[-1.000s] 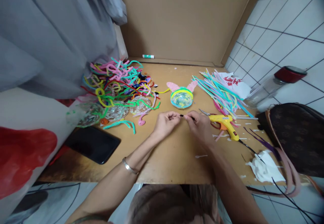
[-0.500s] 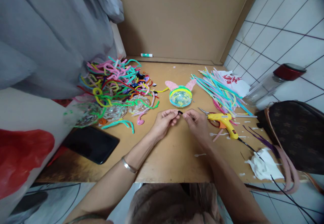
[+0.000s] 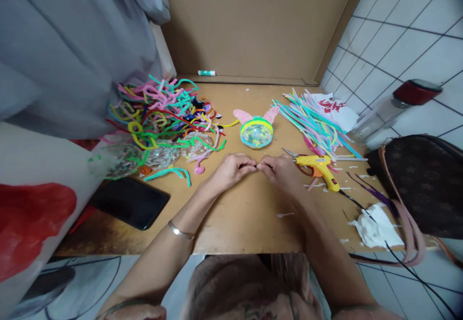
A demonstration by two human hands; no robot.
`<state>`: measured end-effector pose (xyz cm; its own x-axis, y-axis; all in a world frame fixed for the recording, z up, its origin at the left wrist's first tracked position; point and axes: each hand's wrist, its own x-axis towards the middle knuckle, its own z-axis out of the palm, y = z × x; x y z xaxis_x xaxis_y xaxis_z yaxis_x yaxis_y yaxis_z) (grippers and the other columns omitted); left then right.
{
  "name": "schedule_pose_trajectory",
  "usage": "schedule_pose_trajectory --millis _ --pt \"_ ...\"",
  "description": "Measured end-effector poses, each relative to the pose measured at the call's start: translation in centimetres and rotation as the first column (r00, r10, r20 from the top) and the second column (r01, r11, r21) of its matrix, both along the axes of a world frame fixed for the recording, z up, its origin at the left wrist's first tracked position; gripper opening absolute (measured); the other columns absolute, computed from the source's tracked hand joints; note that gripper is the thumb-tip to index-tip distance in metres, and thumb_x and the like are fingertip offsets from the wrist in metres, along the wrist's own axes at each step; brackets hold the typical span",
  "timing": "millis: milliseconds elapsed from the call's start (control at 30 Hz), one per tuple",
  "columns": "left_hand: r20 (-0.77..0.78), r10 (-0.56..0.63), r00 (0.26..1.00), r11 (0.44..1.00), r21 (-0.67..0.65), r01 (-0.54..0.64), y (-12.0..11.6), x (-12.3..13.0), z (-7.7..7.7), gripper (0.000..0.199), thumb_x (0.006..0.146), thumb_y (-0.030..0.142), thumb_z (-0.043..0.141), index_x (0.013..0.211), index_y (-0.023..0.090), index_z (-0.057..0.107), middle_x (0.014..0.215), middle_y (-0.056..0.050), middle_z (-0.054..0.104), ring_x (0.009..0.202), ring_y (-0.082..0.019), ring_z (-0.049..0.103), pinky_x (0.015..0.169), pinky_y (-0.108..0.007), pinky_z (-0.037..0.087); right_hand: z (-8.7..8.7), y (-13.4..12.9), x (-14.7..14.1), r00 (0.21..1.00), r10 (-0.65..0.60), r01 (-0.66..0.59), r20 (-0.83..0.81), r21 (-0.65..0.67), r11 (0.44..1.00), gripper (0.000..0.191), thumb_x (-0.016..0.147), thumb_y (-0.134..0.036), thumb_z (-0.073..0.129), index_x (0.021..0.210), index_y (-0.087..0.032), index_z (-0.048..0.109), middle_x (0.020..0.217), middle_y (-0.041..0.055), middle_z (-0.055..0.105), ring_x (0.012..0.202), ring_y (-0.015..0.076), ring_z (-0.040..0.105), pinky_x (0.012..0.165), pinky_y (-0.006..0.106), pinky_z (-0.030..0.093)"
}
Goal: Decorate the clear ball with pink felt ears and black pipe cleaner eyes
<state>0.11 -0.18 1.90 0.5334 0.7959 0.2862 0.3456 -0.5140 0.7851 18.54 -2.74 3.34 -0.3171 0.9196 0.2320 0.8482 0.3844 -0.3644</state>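
My left hand [image 3: 237, 169] and my right hand [image 3: 275, 170] meet fingertip to fingertip over the middle of the table. Both pinch a short black pipe cleaner [image 3: 256, 166], almost wholly hidden by the fingers. Just beyond them sits a round, bowl-like craft piece [image 3: 256, 135] with a yellow and green band round its top, a blue rim and two pink fuzzy ears. Close to the right hand lies a yellow glue gun [image 3: 318, 165], partly over a pair of scissors [image 3: 289, 153].
A tangle of coloured pipe cleaners [image 3: 162, 103] fills the left, a black phone [image 3: 132, 203] before it. Straight pipe cleaners [image 3: 314, 122] lie at right, near a bottle [image 3: 390, 107], a brown bag [image 3: 427, 185] and crumpled tissue [image 3: 378, 226]. A glue stick [image 3: 207, 73] lies at the back.
My fingertips have drawn closer together, covering most of the black pipe cleaner that showed between them. The whole view has shifted slightly; the objects on the table stay in place.
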Motion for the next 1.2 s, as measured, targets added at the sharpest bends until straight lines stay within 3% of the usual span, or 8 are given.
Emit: schedule_pose_trajectory --millis 200,400,567,700,833,967,1200 --pt "-0.043 -0.051 0.998 0.999 -0.013 0.051 -0.2 0.3 -0.1 0.014 0.085 0.024 0.060 0.081 0.017 0.072 0.076 -0.005 0.068 0.071 -0.015 0.058 0.072 -0.025 0.043 -0.2 0.3 0.1 0.999 0.042 -0.041 0.022 -0.042 0.998 0.019 0.090 -0.025 0.054 0.081 -0.020 0.069 0.075 0.0034 0.072 0.066 0.0157 0.059 0.072 0.030 0.031" --pt "0.168 0.096 0.981 0.974 -0.221 -0.058 -0.8 0.8 0.7 0.015 0.078 0.026 0.065 0.066 0.017 0.068 0.063 -0.001 0.060 0.060 -0.012 0.047 0.061 -0.022 0.035 -0.2 0.3 0.5 0.983 0.002 0.029 -0.185 0.167 0.986 0.018 0.089 -0.026 0.054 0.078 -0.019 0.067 0.078 0.0034 0.069 0.072 0.0170 0.059 0.070 0.030 0.033" --pt "0.353 0.282 0.892 0.864 -0.497 -0.076 -1.1 1.4 0.7 0.026 0.072 0.038 0.070 0.063 0.014 0.063 0.053 0.004 0.049 0.050 -0.007 0.037 0.051 -0.020 0.027 0.1 0.0 0.4 0.949 -0.038 0.107 -0.312 0.209 0.972 0.022 0.088 -0.029 0.054 0.071 -0.020 0.065 0.066 0.0001 0.060 0.064 0.0153 0.054 0.065 0.029 0.034" --pt "0.502 0.421 0.756 0.792 -0.610 -0.036 -1.1 2.5 -0.1 0.031 0.063 0.039 0.078 0.062 0.013 0.061 0.053 0.003 0.052 0.047 -0.005 0.038 0.048 -0.019 0.027 -0.2 -0.3 -0.4 0.929 -0.056 0.157 -0.366 0.253 0.955 0.023 0.089 -0.028 0.055 0.071 -0.019 0.066 0.067 0.0007 0.062 0.064 0.0151 0.055 0.065 0.028 0.035" --pt "0.592 0.544 0.595 0.687 -0.721 0.089 -1.3 3.3 -0.6 0.030 0.059 0.031 0.083 0.063 0.011 0.062 0.056 0.003 0.055 0.046 -0.002 0.040 0.046 -0.016 0.031 -0.5 -0.8 -1.5 0.945 -0.066 0.178 -0.320 0.334 0.925 0.024 0.092 -0.027 0.052 0.076 -0.018 0.068 0.069 0.0025 0.064 0.069 0.0163 0.057 0.069 0.030 0.035" --pt "0.611 0.634 0.474 0.573 -0.783 0.242 -1.6 3.4 -0.3 0.022 0.062 0.018 0.082 0.067 0.009 0.062 0.057 0.003 0.056 0.047 0.000 0.044 0.046 -0.011 0.035 -0.8 -1.2 -2.3 0.971 -0.064 0.148 -0.231 0.373 0.916 0.024 0.094 -0.028 0.049 0.081 -0.019 0.068 0.071 0.0030 0.064 0.071 0.0164 0.056 0.069 0.030 0.033" --pt "0.586 0.735 0.339 0.411 -0.784 0.464 -1.9 3.6 -0.5 0.013 0.077 0.008 0.070 0.068 0.010 0.060 0.060 0.002 0.058 0.048 -0.001 0.050 0.049 -0.009 0.044 -1.3 -1.3 -2.6 0.986 -0.099 0.150 -0.137 0.440 0.886 0.028 0.097 -0.025 0.045 0.079 -0.019 0.066 0.069 0.0028 0.060 0.068 0.0168 0.052 0.068 0.032 0.029"
